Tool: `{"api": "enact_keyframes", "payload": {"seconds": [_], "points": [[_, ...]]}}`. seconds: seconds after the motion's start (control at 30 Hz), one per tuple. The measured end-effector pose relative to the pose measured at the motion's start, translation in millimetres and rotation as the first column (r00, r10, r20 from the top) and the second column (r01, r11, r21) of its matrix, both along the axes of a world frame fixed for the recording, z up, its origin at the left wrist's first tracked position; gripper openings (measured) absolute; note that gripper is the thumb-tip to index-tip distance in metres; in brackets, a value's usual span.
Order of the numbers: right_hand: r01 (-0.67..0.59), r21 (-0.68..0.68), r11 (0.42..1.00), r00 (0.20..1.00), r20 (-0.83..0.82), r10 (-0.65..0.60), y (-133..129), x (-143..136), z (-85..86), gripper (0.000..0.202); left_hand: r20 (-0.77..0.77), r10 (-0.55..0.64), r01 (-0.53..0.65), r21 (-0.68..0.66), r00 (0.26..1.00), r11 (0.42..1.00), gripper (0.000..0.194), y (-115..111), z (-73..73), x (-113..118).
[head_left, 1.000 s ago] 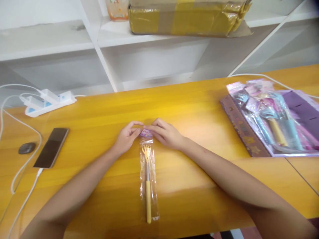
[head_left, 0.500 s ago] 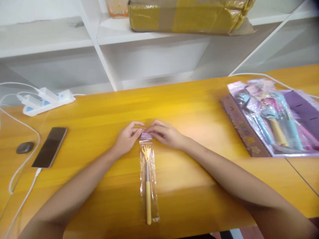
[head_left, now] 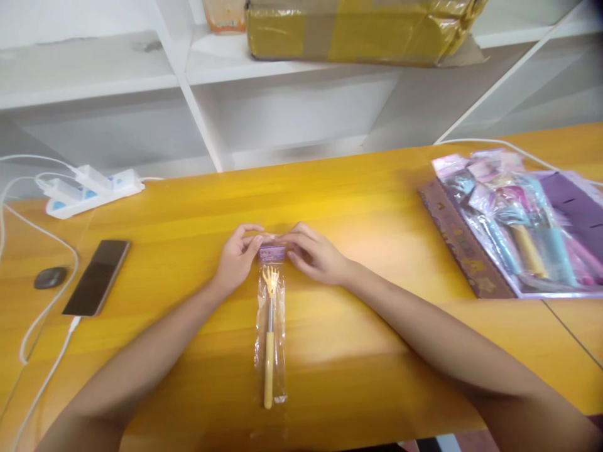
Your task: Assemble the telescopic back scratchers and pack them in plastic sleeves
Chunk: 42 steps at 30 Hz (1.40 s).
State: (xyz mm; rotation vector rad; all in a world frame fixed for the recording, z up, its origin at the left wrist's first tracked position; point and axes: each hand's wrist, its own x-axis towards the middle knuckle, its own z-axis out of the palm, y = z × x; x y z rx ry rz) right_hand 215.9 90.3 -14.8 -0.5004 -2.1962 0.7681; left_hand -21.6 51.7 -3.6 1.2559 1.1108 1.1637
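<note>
A yellow back scratcher [head_left: 269, 367] with a hand-shaped head and a metal shaft lies in a clear plastic bag [head_left: 279, 355] on the table, its handle toward me. A small purple header card [head_left: 272, 253] is at the bag's far end. My left hand [head_left: 235, 257] pinches the card at its left side, thumb on the near face. From the right, my right hand [head_left: 318, 254] has its fingers closed at the card's upper right edge. The fingertips of both hands nearly meet along the top, where they partly hide the card.
A purple display box [head_left: 464, 245] with several bagged back scratchers [head_left: 527, 251] stands at right. To the left are a phone [head_left: 97, 278], a small black device [head_left: 50, 277], white cables and a power strip [head_left: 97, 191]. Behind the table, a shelf holds a taped carton [head_left: 362, 31].
The bagged back scratcher has shifted slightly left and away from me. More of the purple card shows, as my fingers have moved up toward its top edge.
</note>
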Motion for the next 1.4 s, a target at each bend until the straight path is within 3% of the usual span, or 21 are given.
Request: {"api": "enact_keyframes", "payload": {"seconds": [0.33,0.5,0.6,0.73,0.87,0.93,1.1,1.23,1.33,1.4], "points": [[0.022,0.022,1.000,0.998,0.059,-0.023,0.3,1.3,-2.5,0.032,0.029,0.025,-0.024,-0.019,0.999,1.000,0.045,-0.3,0.8,0.5],[0.203,-0.108,0.973,0.976,-0.056,-0.210,1.2,-3.6,-4.6,0.029,0.019,-0.047,0.047,-0.020,0.999,0.999,0.044,-3.4,1.1,-0.1],[0.232,-0.143,0.962,0.965,-0.091,-0.246,1.7,-6.3,-2.5,0.011,0.035,-0.104,0.105,-0.020,0.994,0.994,0.045,-4.8,-0.7,0.3],[0.366,-0.148,0.919,0.900,-0.194,-0.390,1.8,-4.8,1.9,0.017,-0.025,-0.183,0.180,-0.078,0.983,0.980,0.052,-4.6,-7.2,1.1],[0.090,-0.117,0.989,0.988,-0.111,-0.103,2.0,-2.3,2.2,0.029,-0.103,-0.217,0.207,-0.103,0.971,0.973,0.034,-3.6,-13.8,-0.4],[-0.023,-0.121,0.992,0.998,-0.053,0.016,2.2,-3.0,0.4,0.027,-0.090,-0.210,0.203,-0.087,0.974,0.975,0.033,-3.1,-13.8,-0.8],[0.005,-0.102,0.995,1.000,0.012,-0.004,1.4,-5.5,-1.2,0.020,-0.051,-0.212,0.206,-0.096,0.976,0.974,0.040,-2.7,-5.6,0.6],[-0.017,-0.105,0.994,0.999,0.026,0.020,-0.1,-5.2,-0.3,0.024,-0.130,-0.168,0.157,-0.087,0.977,0.984,0.035,-2.1,-5.4,-1.1],[0.070,-0.207,0.976,0.997,-0.005,-0.073,-0.2,-5.5,-4.8,0.029,-0.174,-0.146,0.134,-0.080,0.974,0.988,0.034,-1.5,-10.5,-3.3],[0.127,-0.345,0.930,0.988,-0.037,-0.149,0.0,-6.5,-9.6,0.035,-0.189,-0.149,0.137,-0.078,0.971,0.988,0.033,-1.4,-13.3,-4.0]]}}
